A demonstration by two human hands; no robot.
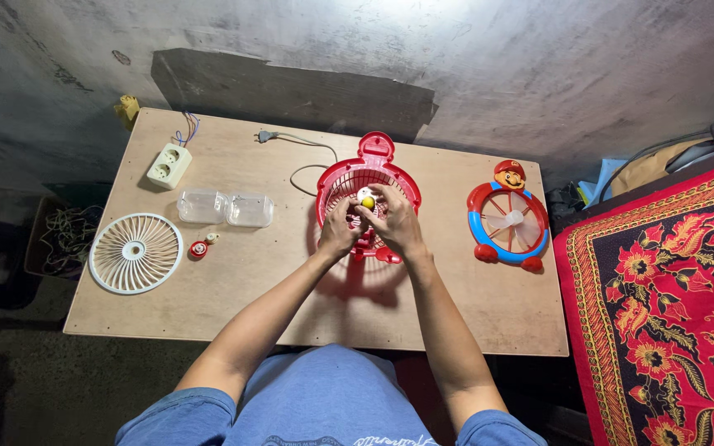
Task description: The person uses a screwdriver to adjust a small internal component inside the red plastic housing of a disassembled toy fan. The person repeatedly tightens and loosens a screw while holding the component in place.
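Both hands met over the red fan housing (367, 188), which lay near the middle of the wooden board (233, 281). The left hand (339, 231) and the right hand (394, 221) had their fingers pinched narrowly around a small white part with a yellow centre (366, 199), held just above the housing's grille. A clear plastic box (225, 208) lay open to the left, beside a small red and white piece (200, 248) and a white round fan grille (135, 253). A white socket block (168, 165) sat at the far left corner. A grey plug and cord (291, 149) trailed behind the housing. To the right lay a red and blue toy fan with a cartoon figure (507, 221). A red flowered cloth (663, 306) adjoined the board, against a grey concrete wall (539, 66).
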